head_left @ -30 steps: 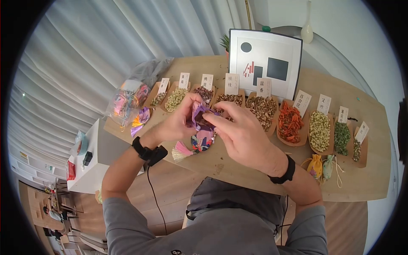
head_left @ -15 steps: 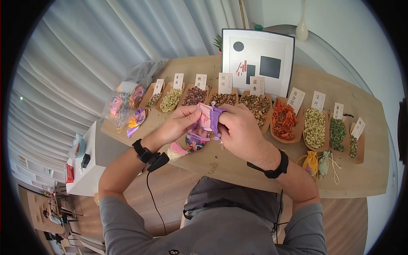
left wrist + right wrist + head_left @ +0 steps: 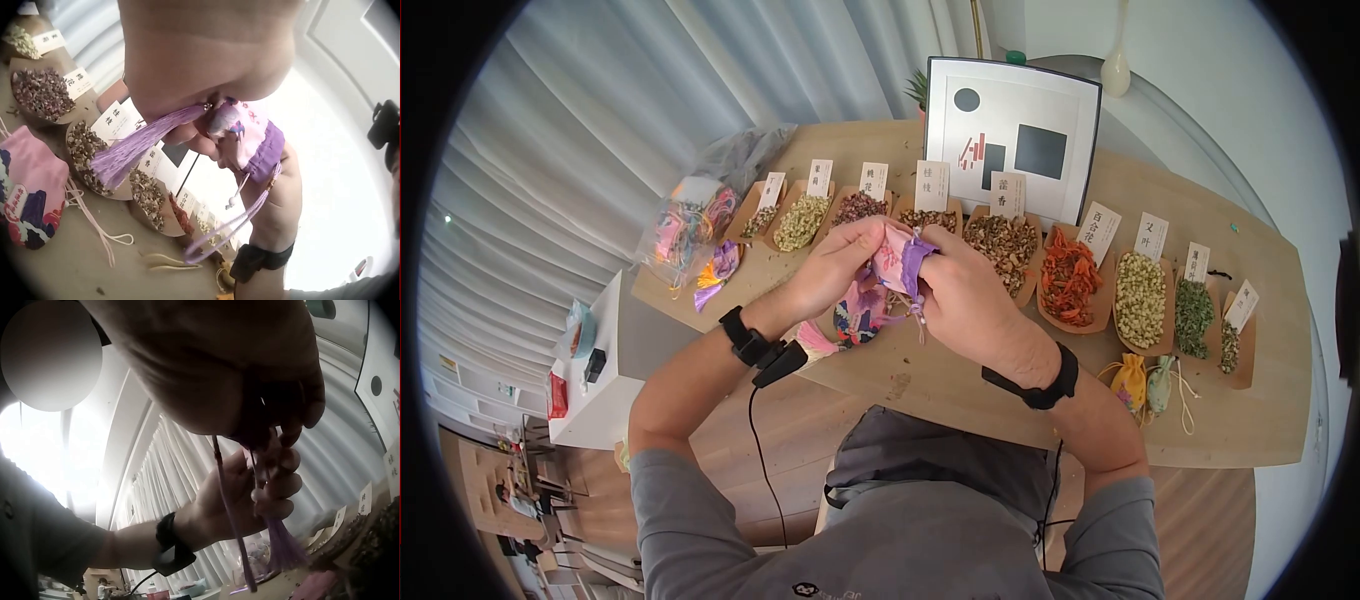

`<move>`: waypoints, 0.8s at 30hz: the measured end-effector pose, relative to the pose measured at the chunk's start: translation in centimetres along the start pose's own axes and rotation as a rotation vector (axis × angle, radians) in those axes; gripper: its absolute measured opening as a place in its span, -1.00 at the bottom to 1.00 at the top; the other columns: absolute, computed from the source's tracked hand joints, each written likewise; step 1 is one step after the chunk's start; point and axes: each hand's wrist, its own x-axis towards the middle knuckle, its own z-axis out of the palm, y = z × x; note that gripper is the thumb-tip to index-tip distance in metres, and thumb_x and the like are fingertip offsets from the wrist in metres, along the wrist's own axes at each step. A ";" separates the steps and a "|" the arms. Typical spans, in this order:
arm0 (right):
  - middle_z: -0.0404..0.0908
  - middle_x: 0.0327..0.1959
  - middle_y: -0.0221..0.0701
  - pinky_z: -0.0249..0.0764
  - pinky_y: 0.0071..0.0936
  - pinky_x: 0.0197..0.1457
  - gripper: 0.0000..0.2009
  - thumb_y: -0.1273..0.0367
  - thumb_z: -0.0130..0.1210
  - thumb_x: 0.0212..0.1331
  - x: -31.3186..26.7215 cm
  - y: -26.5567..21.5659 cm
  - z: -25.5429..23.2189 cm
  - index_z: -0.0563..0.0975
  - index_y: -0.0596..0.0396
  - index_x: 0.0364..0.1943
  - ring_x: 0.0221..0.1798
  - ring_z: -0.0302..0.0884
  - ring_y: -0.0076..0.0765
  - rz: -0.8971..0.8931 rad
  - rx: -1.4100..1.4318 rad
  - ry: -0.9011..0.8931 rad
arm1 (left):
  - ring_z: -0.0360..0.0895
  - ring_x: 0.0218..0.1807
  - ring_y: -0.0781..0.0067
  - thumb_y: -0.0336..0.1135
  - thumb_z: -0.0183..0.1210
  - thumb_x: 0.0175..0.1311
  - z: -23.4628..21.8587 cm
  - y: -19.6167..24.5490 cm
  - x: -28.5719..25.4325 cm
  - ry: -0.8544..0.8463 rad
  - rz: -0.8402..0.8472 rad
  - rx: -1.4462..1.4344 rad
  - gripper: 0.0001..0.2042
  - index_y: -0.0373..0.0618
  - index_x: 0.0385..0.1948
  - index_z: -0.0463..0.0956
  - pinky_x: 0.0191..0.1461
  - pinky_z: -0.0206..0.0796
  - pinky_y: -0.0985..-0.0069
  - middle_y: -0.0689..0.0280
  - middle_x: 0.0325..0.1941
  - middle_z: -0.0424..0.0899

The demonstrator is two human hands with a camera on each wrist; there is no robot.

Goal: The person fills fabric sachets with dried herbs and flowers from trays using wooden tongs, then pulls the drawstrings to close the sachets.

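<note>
Both hands are on a small pink drawstring pouch with a purple mouth band, held above the table. My left hand pinches its bottom end, where a lilac tassel hangs down. At the purple mouth, my right hand grips the band with curled fingers; part of those fingers is hidden by the cloth. A lilac cord loop dangles from the mouth. Below the hands, a second pink pouch with a dark patterned base lies on the table, its pale pink tassel to the left.
Labelled paper trays of dried herbs curve across the table, including orange petals and green leaves. A framed picture stands behind. Yellow and green pouches lie right; a plastic bag of cords lies left.
The pouch has turned from mouth toward the head camera to mouth rightward. My left hand has shifted to its bottom end; my right fingers now grip the mouth band.
</note>
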 end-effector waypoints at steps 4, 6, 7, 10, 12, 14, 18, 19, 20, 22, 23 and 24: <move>0.57 -0.07 -0.05 0.60 0.08 0.12 -0.81 0.63 0.19 0.10 0.0 -0.2 -0.3 0.63 0.31 -0.17 0.01 0.64 0.25 0.044 -0.035 -0.066 | 0.59 -0.26 0.76 0.03 -0.14 0.86 0.3 -0.5 0.5 -0.022 0.078 0.077 -0.55 -0.10 0.13 0.66 -0.23 0.43 0.65 0.48 -0.21 0.72; 0.56 -0.08 -0.05 0.61 0.07 0.11 -0.81 0.62 0.19 0.10 0.1 -0.2 -0.3 0.63 0.32 -0.17 0.01 0.65 0.24 0.051 -0.034 -0.051 | 0.57 -0.30 0.78 0.03 -0.13 0.86 0.5 0.0 0.3 0.007 0.113 0.057 -0.55 -0.09 0.11 0.67 -0.26 0.42 0.66 0.51 -0.23 0.72; 0.58 -0.08 -0.05 0.62 0.07 0.09 -0.81 0.60 0.20 0.12 0.0 -0.2 -0.1 0.63 0.32 -0.16 -0.01 0.67 0.24 0.059 -0.074 -0.074 | 0.59 -0.25 0.78 0.03 -0.15 0.86 0.2 0.5 0.2 -0.011 0.073 0.102 -0.53 -0.12 0.13 0.67 -0.21 0.45 0.68 0.49 -0.20 0.73; 0.61 -0.10 -0.04 0.64 0.09 0.05 -0.81 0.57 0.21 0.14 -0.3 0.2 0.0 0.64 0.32 -0.15 -0.05 0.69 0.24 0.066 -0.140 -0.147 | 0.61 -0.24 0.76 0.03 -0.17 0.87 0.1 0.2 0.1 -0.008 0.044 0.190 -0.50 -0.16 0.13 0.67 -0.19 0.48 0.69 0.47 -0.20 0.74; 0.63 -0.11 -0.03 0.65 0.10 0.03 -0.81 0.56 0.21 0.15 -0.4 0.3 0.1 0.64 0.32 -0.14 -0.07 0.70 0.25 0.062 -0.165 -0.194 | 0.61 -0.28 0.75 0.05 -0.17 0.87 -0.1 -0.5 0.3 0.015 0.056 0.236 -0.49 -0.17 0.11 0.68 -0.22 0.48 0.68 0.47 -0.23 0.74; 0.66 -0.11 -0.01 0.66 0.11 0.05 -0.81 0.55 0.20 0.18 -0.4 0.4 0.1 0.65 0.31 -0.13 -0.06 0.72 0.25 0.039 -0.098 -0.218 | 0.62 -0.31 0.74 0.06 -0.17 0.86 -0.5 -1.1 0.7 0.052 0.173 0.316 -0.47 -0.19 0.09 0.69 -0.27 0.48 0.67 0.47 -0.23 0.75; 0.67 -0.08 0.00 0.67 0.10 0.08 -0.80 0.55 0.19 0.20 -0.3 -0.2 -0.1 0.64 0.30 -0.11 -0.03 0.72 0.24 0.039 -0.078 -0.242 | 0.64 -0.24 0.74 0.07 -0.17 0.86 -0.7 -0.2 0.5 0.036 0.156 0.320 -0.46 -0.20 0.09 0.70 -0.19 0.51 0.65 0.46 -0.23 0.75; 0.67 -0.05 0.00 0.67 0.10 0.09 -0.79 0.55 0.18 0.20 -0.2 -0.3 -0.1 0.64 0.30 -0.08 -0.02 0.72 0.25 0.055 -0.082 -0.197 | 0.64 -0.20 0.73 0.07 -0.17 0.86 -0.5 -0.1 0.4 0.048 0.163 0.312 -0.46 -0.21 0.08 0.70 -0.14 0.52 0.64 0.46 -0.23 0.75; 0.68 -0.03 0.01 0.68 0.10 0.09 -0.77 0.56 0.17 0.20 -0.2 -0.3 0.0 0.63 0.29 -0.06 -0.02 0.72 0.27 0.072 -0.084 -0.151 | 0.65 -0.17 0.72 0.07 -0.17 0.86 -0.3 0.0 0.2 0.058 0.168 0.303 -0.45 -0.21 0.08 0.70 -0.09 0.53 0.62 0.46 -0.22 0.75; 0.67 -0.04 0.02 0.68 0.11 0.08 -0.77 0.56 0.17 0.21 -0.3 -0.1 0.2 0.62 0.28 -0.05 -0.03 0.72 0.29 0.077 -0.042 -0.178 | 0.65 -0.13 0.71 0.06 -0.16 0.86 0.8 0.3 0.0 0.078 0.226 0.295 -0.46 -0.22 0.06 0.70 -0.06 0.53 0.61 0.45 -0.22 0.76; 0.67 -0.04 0.03 0.68 0.12 0.07 -0.77 0.56 0.16 0.21 -0.4 0.1 0.4 0.61 0.28 -0.04 -0.04 0.72 0.31 0.083 -0.001 -0.204 | 0.65 -0.10 0.71 0.05 -0.14 0.86 1.2 0.3 -0.1 0.095 0.284 0.286 -0.47 -0.24 0.03 0.70 -0.03 0.53 0.59 0.45 -0.21 0.77; 0.67 -0.04 0.03 0.68 0.12 0.07 -0.77 0.56 0.16 0.21 -0.4 0.2 0.5 0.61 0.28 -0.04 -0.04 0.72 0.31 0.084 0.000 -0.206 | 0.65 -0.10 0.71 0.05 -0.14 0.86 0.8 -0.1 0.1 0.095 0.283 0.284 -0.47 -0.24 0.03 0.70 -0.03 0.53 0.59 0.45 -0.21 0.77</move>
